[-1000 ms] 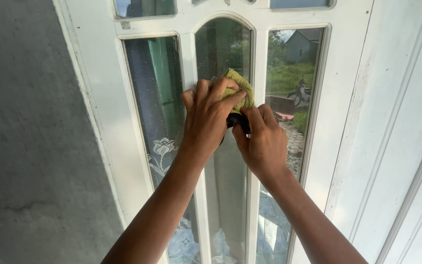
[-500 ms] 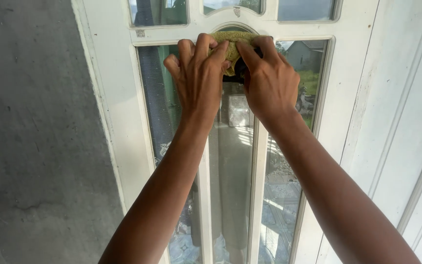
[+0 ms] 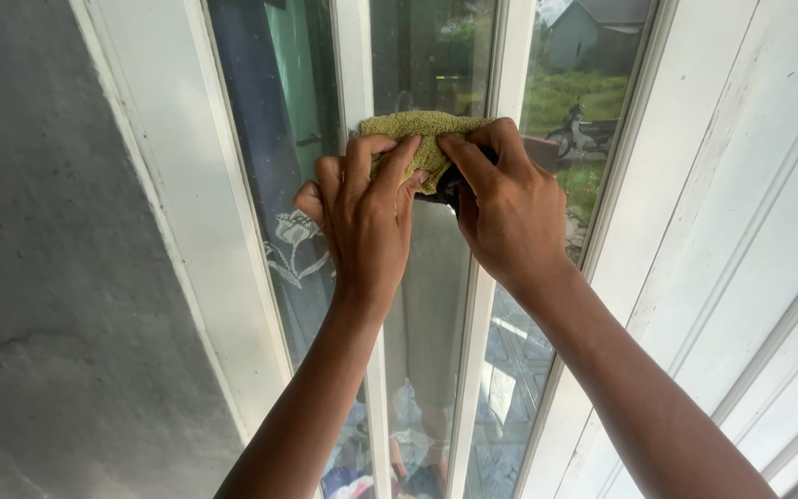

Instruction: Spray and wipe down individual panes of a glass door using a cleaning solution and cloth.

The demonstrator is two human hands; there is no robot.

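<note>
While both hands are raised against the white door (image 3: 602,277), a yellow-green cloth (image 3: 422,134) is pressed flat on the narrow middle glass pane (image 3: 427,277), near the top of the view. The cloth is pinned by the left hand (image 3: 362,217), whose fingers are curled over its left half, the grip closed on the fabric with the knuckles lying across the white bar (image 3: 355,74) to the left of that pane. The right half of the cloth is held by the right hand (image 3: 508,203) — its fingers are bent down over the fabric, and a small dark object (image 3: 450,185) is seen just beneath them, though what it is cannot be told. Both forearms are stretched up from the near edge of the view. A lace curtain with a flower pattern (image 3: 293,240) is seen behind the left pane, and grass, a building and a parked motorbike (image 3: 579,137) are reflected in the right pane. A grey wall (image 3: 39,259) is seen at the far left — rough and bare.
</note>
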